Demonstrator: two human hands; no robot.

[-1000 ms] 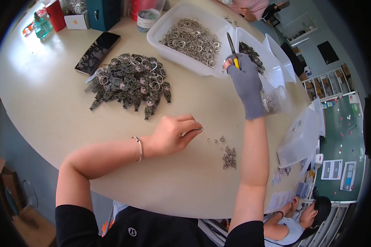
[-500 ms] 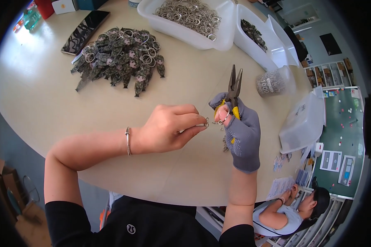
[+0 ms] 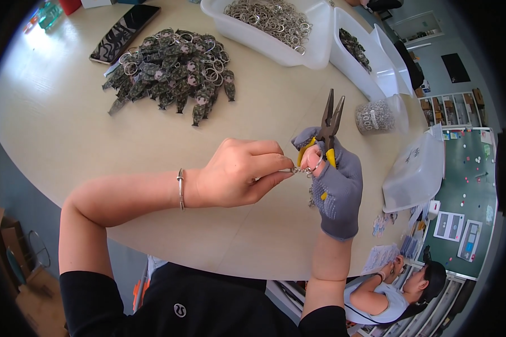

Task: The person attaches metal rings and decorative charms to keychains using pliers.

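Observation:
My bare left hand (image 3: pixel 244 171) pinches a small metal ring between thumb and forefinger. It meets the short chain of a silver key ring (image 3: pixel 319 163) at my right hand. My right hand (image 3: pixel 340 185), in a grey dotted glove with bare fingertips, is closed round needle-nose pliers (image 3: pixel 330 121). Their yellow handles lie in the palm and their dark jaws point up and away, slightly apart. The same hand's bare fingertips hold the key ring. Below it, partly hidden by the glove, are small metal links (image 3: pixel 311 196) on the table.
Far left lies a pile of camouflage-patterned figure keychains (image 3: pixel 174 73) beside a phone (image 3: pixel 125 33). At the back stand a white bin of key rings (image 3: pixel 219 23) and another bin (image 3: pixel 343 70). A clear tub (image 3: pixel 374 117) and a translucent box (image 3: pixel 413 171) are right. A person (image 3: pixel 388 292) sits lower right.
My left hand has moved slightly right, bringing the small ring up to the key ring's chain. The pliers have shifted a little right with my right hand. The head view has shifted slightly.

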